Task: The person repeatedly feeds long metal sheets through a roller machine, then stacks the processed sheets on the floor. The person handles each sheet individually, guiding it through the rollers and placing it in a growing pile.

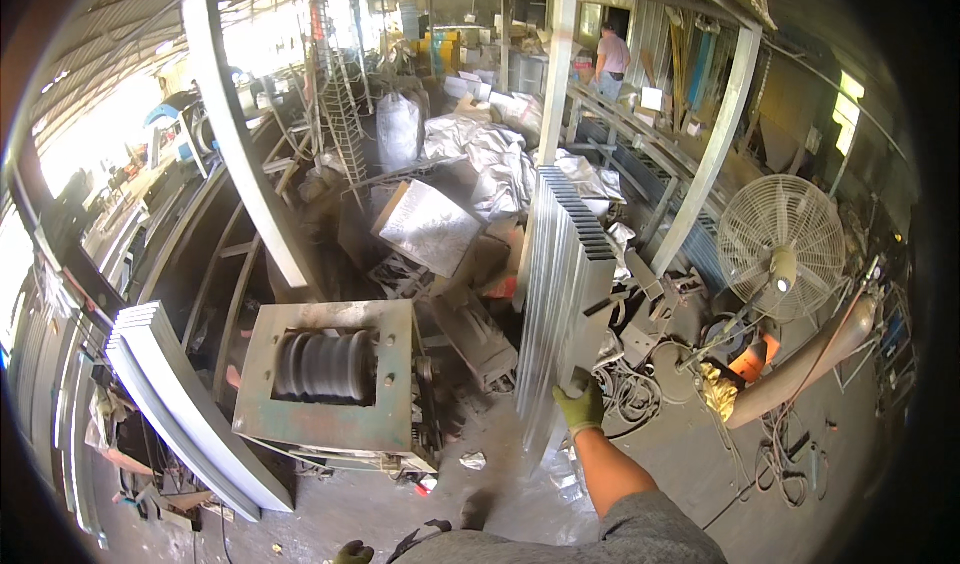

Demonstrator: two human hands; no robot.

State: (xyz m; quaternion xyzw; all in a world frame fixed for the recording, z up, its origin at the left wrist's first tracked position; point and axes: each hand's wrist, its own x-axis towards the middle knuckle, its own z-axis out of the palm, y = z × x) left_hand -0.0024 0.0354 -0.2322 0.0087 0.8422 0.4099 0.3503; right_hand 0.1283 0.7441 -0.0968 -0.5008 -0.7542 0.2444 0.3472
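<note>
My right hand (582, 404), in a green work glove, reaches forward to an upright row of long silver metal channels (560, 294). Its fingers are closed at the near edge of one of them, low in the row. Only a small part of my left hand (353, 553) shows at the lower edge, also gloved, and its fingers are mostly hidden. Between the two rows of metal stands a greenish, worn machine (325, 426) with a ribbed dark roller (325, 366) in its top opening. On its left leans a second stack of pale metal channels (190, 404).
A large caged fan (782, 239) stands at the right, beside a long rusty cylinder (810, 359) and coiled cables (632, 396). Behind the machine lie crumpled silver sheets (490, 159) and scrap. White posts (240, 144) rise on either side. A person (612, 61) stands far back.
</note>
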